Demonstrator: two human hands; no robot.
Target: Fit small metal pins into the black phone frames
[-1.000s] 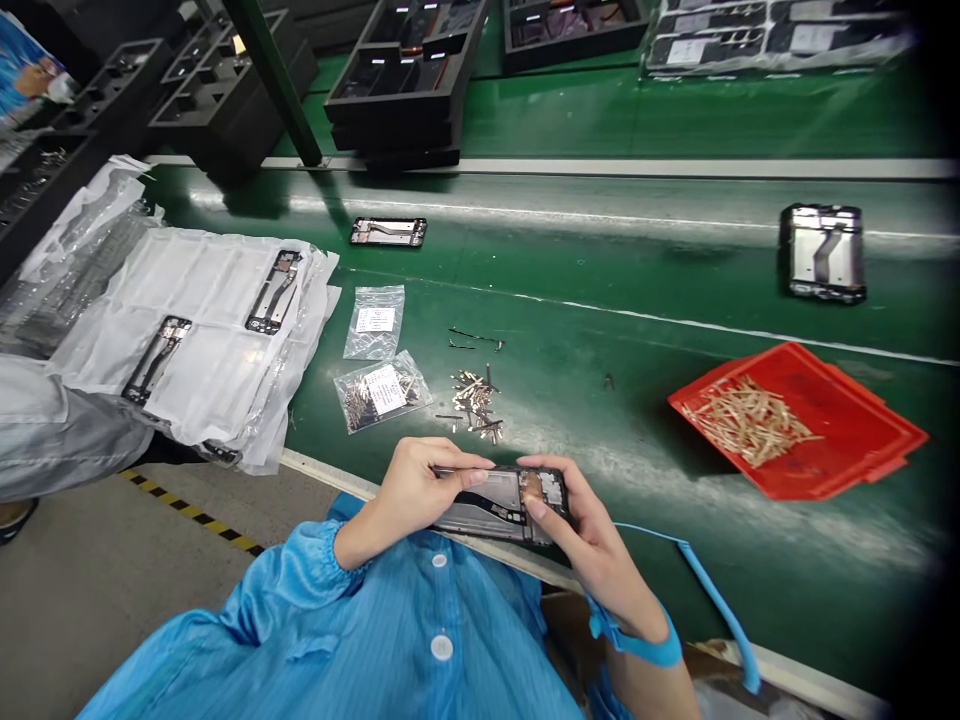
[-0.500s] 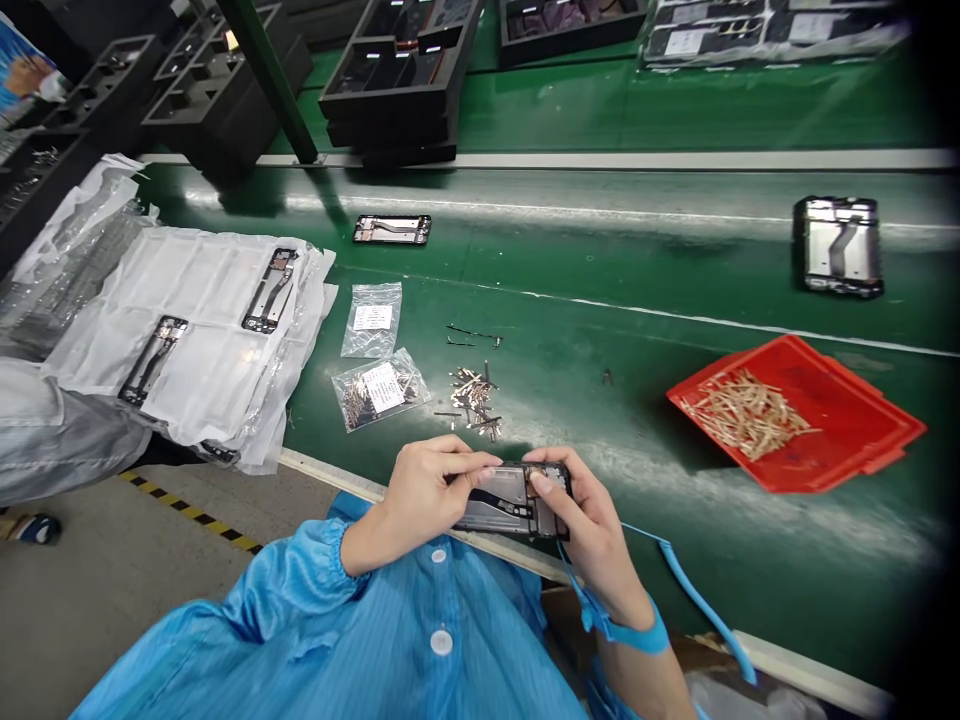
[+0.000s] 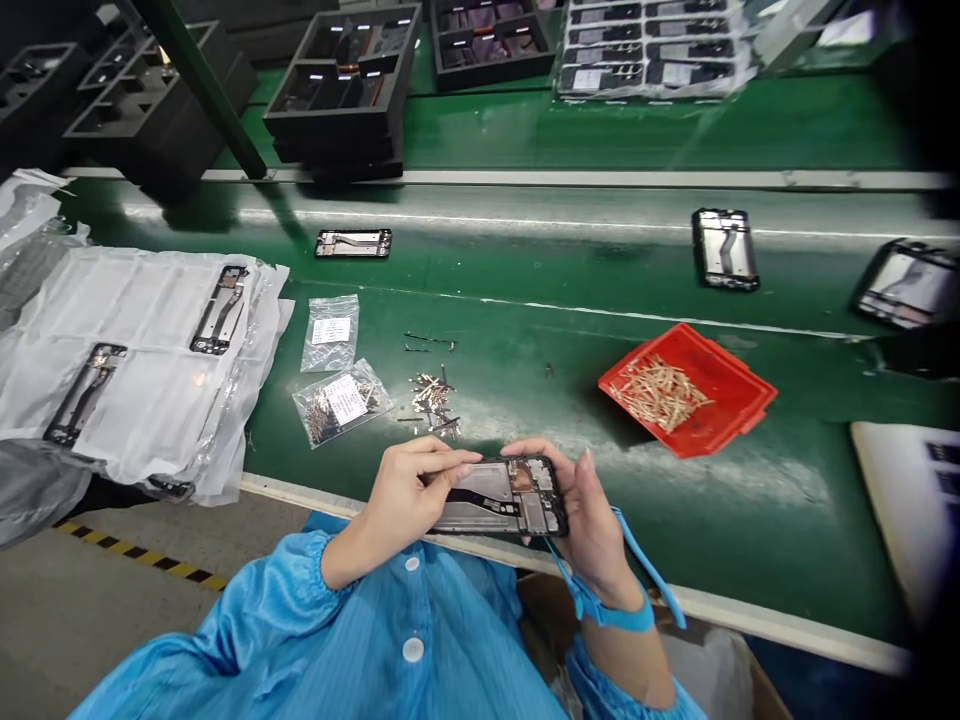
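Note:
Close in front of my body is a black phone frame (image 3: pixel 480 510), a ribbon cable and a copper-coloured patch showing on its inner side. My left hand (image 3: pixel 411 490) covers the frame's left end, thumb and forefinger pinched at its upper edge; whether a small part sits between the fingertips I cannot tell. My right hand (image 3: pixel 592 520) supports the frame's right end from behind and the side, its thumb raised off the surface. Just beyond lies a loose pile of small metal-and-black parts (image 3: pixel 431 395), beside a labelled clear bag of similar parts (image 3: pixel 330 405).
A red bin (image 3: pixel 739 390) holds thin pale pieces. More phone frames lie on the green bench, including one (image 3: pixel 726 250) at right. At left are white trays (image 3: pixel 161 370) with frames. Black boxes (image 3: pixel 337 100) stand behind. A blue wrist strap cord (image 3: pixel 652 570) trails from my right wrist.
My right thumb has lifted off the phone frame, uncovering the copper patch. The left hand keeps its pinch at the upper edge. The view has turned right, showing another frame at the right edge.

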